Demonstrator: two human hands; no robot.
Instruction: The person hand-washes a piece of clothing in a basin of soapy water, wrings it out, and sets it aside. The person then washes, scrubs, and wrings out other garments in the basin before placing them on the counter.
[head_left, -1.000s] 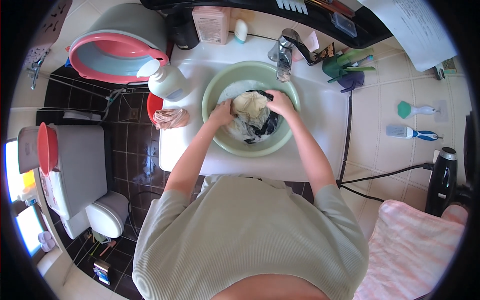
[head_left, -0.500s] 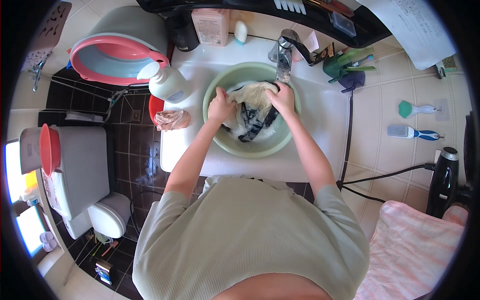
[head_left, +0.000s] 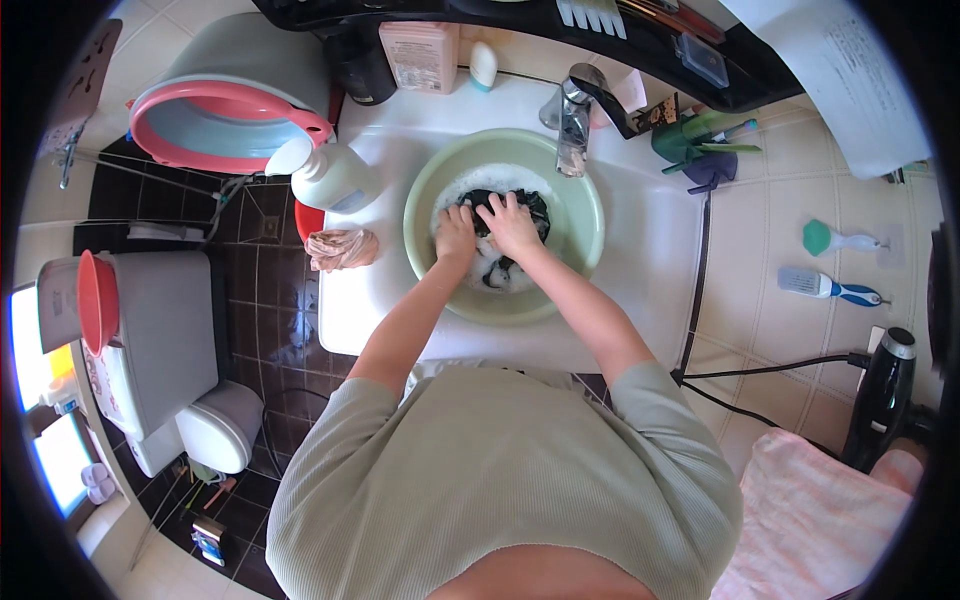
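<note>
Both of my hands are inside a pale green basin (head_left: pixel 421 262) that sits in the white sink. A dark wet cloth (head_left: pixel 541 212) with some light parts lies bunched in sudsy water there. My right hand (head_left: pixel 511 226) presses down on it, fingers spread. Just beside it my left hand (head_left: pixel 456 236) rests on the cloth's left edge with its fingers apart. What kind of garment the cloth is, I cannot tell, since my hands cover its middle. White foam (head_left: pixel 480 178) rings the cloth.
A chrome faucet (head_left: pixel 573 125) stands at the basin's far right. Left of the basin are a white pump bottle (head_left: pixel 335 182) and a crumpled beige cloth (head_left: pixel 342 250). A large grey and pink tub (head_left: pixel 240 70) is farther left. Brushes (head_left: pixel 830 286) hang on the right wall.
My hands had been holding up the cloth, its cream side showing, at either side of the basin. Now they are lower and closer together, pressing it into the suds, dark side up.
</note>
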